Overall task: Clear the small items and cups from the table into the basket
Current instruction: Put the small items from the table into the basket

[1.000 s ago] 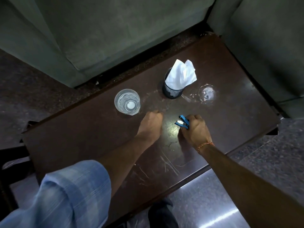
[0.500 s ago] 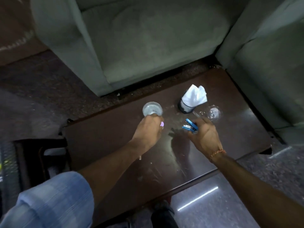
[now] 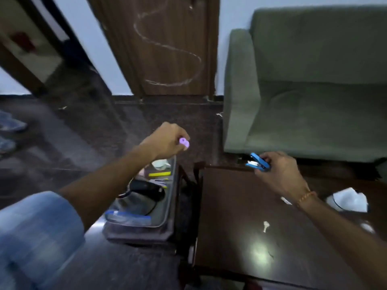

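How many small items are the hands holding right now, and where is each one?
2. A small purple item is in the left hand, above the basket. A blue stapler is in the right hand, over the table's far edge. More could be hidden inside the fists.

The table (image 3: 240, 206) is dark wood, glossy and scratched. Beside it, the basket (image 3: 167, 208) looks like matt grey fabric. Behind the table, the sofa (image 3: 303, 101) wears soft, matt green cloth.
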Demonstrator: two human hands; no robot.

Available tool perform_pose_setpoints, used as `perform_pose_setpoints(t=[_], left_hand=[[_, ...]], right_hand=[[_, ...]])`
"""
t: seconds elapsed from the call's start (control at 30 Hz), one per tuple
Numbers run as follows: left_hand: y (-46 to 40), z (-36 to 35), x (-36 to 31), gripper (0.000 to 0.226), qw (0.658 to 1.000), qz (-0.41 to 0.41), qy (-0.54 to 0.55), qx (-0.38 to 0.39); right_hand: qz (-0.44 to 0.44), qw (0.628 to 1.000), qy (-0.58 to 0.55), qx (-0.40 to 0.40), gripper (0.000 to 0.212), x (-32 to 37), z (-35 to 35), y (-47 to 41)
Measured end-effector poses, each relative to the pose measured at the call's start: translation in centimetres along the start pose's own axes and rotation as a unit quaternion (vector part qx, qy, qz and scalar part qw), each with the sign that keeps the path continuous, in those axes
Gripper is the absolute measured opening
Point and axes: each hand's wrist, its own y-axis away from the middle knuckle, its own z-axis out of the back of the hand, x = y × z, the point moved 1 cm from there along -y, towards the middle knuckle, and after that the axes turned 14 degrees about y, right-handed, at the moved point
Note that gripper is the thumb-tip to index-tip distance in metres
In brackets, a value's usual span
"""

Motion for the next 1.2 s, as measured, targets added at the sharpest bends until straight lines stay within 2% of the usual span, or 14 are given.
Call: perform_pose_setpoints(t=[0.17, 0.27, 0.4, 0.5, 0.67, 0.83, 1.03, 1.2], left_hand=[[5.7, 7.0, 8.6, 0.014, 0.995, 0.076, -0.016, -0.064], [8.2, 7.5, 13.5, 0.012, 0.991, 0.113, -0.005, -0.072], [9.9, 6.1, 19.2, 0.014, 0.984, 0.170, 0.020, -0.046], [9.9, 4.5, 23.0, 0.021, 0.977, 0.205, 0.044, -0.027], [8.9, 1.0, 28.9, 0.015, 0.968, 0.240, 0.068, 0.007], [7.6, -2.8, 34.2, 0.029, 0.962, 0.263, 0.071, 0.008], [6.9, -5.7, 38.4, 0.010, 0.958, 0.280, 0.056, 0.014], [6.6, -6.5, 38.7, 0.015, 0.963, 0.262, 0.060, -0.004]], right_hand=[[0.113, 0.993, -0.001, 0.023, 0.031, 13.0, -2.5, -3.5], [0.145, 0.987, 0.024, 0.061, 0.033, 19.0, -5.5, -4.4], [0.162, 0.980, 0.037, 0.108, 0.034, 23.9, -10.4, -5.0], [0.166, 0.975, 0.058, 0.135, 0.032, 25.5, -14.4, -5.5], [0.190, 0.956, 0.126, 0.182, 0.027, 26.0, -21.3, -6.9], [0.214, 0.933, 0.190, 0.220, 0.033, 25.6, -28.0, -8.2], [0.230, 0.911, 0.272, 0.208, 0.037, 25.3, -32.9, -9.4], [0.226, 0.901, 0.305, 0.211, 0.033, 25.6, -34.4, -9.4]])
